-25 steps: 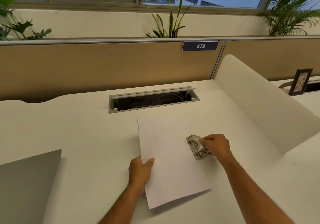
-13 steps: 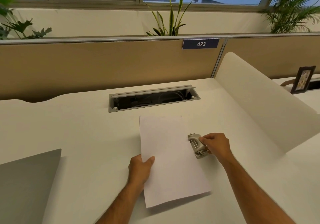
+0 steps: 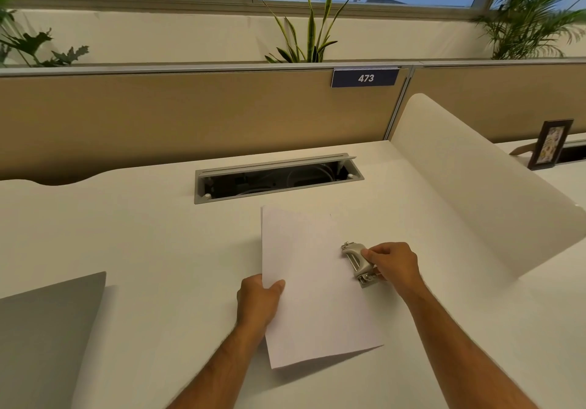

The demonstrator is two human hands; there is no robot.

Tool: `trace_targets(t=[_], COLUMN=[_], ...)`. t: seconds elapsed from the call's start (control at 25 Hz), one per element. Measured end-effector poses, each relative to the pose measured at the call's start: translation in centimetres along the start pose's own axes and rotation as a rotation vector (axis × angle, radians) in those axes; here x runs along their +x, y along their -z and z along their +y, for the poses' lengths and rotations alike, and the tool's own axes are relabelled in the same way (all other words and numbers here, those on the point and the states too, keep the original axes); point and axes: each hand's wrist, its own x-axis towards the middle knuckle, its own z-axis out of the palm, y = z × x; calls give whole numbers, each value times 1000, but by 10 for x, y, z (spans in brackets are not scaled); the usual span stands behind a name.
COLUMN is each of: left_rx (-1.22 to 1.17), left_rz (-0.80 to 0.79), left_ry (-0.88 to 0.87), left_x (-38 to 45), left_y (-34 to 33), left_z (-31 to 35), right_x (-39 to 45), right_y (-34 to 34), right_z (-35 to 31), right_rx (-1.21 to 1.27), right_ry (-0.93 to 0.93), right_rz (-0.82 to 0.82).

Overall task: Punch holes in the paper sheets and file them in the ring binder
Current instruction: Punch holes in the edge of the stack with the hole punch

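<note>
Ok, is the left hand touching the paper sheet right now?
Touching. The head view shows the left hand pinching the paper sheet at its left edge, thumb on top.

Desk (image 3: 142, 234) bare left of paper sheet (image 3: 317, 297); hand passes freely there. Grey binder cover (image 3: 44, 329) blocks near-left corner. Open cable tray (image 3: 276, 179) just behind sheet's far edge. Hole punch (image 3: 356, 261) sits on sheet's right edge. Curved white divider (image 3: 469, 186) walls right side; beige partition (image 3: 190, 117) closes back.

On the white desk (image 3: 158, 250), the left hand (image 3: 258, 302) pinches a white paper sheet (image 3: 312, 288) while the right hand (image 3: 394, 264) grips a small silver metal hole punch (image 3: 356, 261) at its right edge.
</note>
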Motion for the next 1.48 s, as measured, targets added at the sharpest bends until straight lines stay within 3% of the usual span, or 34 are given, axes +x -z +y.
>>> trace_targets(t=[0.52,1.48], left_rx=[-102,-126], left_rz=[126,60], left_ry=[-3,58], left_x=[6,-24], left_y=[-12,-27], left_z=[14,-10], right_x=[4,3], right_y=[0,-1], right_z=[4,0], right_rx=[-2,-36], right_ry=[1,28], right_rz=[-5,19])
